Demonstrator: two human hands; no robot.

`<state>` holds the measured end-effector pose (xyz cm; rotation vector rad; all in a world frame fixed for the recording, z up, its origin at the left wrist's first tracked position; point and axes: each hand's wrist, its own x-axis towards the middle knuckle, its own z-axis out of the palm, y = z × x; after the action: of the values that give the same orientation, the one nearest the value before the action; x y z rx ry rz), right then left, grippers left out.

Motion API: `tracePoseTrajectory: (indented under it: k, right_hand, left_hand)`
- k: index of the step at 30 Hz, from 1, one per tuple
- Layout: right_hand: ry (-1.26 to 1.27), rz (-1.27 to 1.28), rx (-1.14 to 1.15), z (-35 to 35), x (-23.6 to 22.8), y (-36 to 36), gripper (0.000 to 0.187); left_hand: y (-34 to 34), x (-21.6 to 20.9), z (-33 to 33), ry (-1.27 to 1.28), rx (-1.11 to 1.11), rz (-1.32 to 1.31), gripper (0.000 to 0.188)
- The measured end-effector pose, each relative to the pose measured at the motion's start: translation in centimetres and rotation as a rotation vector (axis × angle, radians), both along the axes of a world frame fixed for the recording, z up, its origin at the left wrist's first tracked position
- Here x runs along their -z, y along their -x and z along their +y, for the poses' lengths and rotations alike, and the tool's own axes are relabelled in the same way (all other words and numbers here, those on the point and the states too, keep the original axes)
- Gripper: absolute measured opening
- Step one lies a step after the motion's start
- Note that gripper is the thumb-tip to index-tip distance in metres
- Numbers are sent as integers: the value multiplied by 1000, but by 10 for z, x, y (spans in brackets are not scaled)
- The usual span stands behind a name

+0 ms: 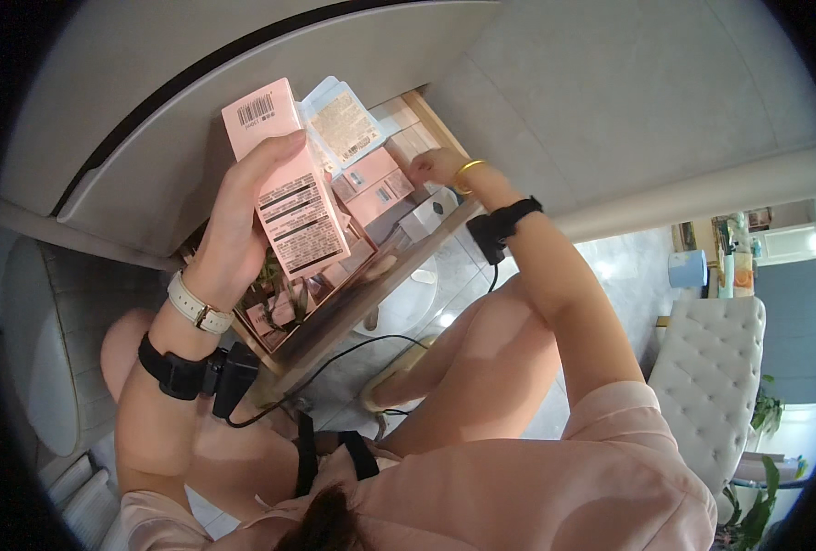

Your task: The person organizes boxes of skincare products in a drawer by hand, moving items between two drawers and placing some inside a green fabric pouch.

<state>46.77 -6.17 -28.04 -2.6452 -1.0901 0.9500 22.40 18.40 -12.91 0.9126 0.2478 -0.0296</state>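
My left hand (245,197) is wrapped round a pink cardboard box (290,207), raised above an open drawer (353,312). Dark print lines and a barcode cover the side facing me. Just behind it, a light blue packet (342,124) with a beige panel leans at the drawer's far side. My right hand (440,168) reaches into the drawer's far right corner, fingers curled beside some small boxes; what they grip, if anything, is hidden. Close to that hand lie a smaller pink box (371,184) and a white box (428,216).
A grey cabinet front (178,119) stands above the drawer. Dark-framed eyeglasses or a similar dark item cannot be told apart among the drawer's near contents. A black cable (335,356) runs between my wrist straps. At right stands a white tufted bench (711,386).
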Motion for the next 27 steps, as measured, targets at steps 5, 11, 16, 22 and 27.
tracePoseTrajectory:
  k: [5, 11, 16, 22, 27]
  right_hand:
    - [115, -126, -150, -63, 9, -9, 34]
    - [-70, -130, -249, -35, 14, 37, 51]
    - [147, -117, -485, 2, 33, 66, 47]
    - [554, -245, -600, 40, 34, 75, 40]
    - [620, -344, -647, 51, 53, 88, 41]
  left_hand:
    - [-4, 2, -4, 10, -5, 32, 34]
    - [-3, 7, -3, 2, 9, 21, 36]
    - [-5, 7, -7, 31, 34, -17, 36]
    - [-5, 7, -3, 6, 39, -20, 39]
    - [-1, 0, 2, -90, -22, -60, 44]
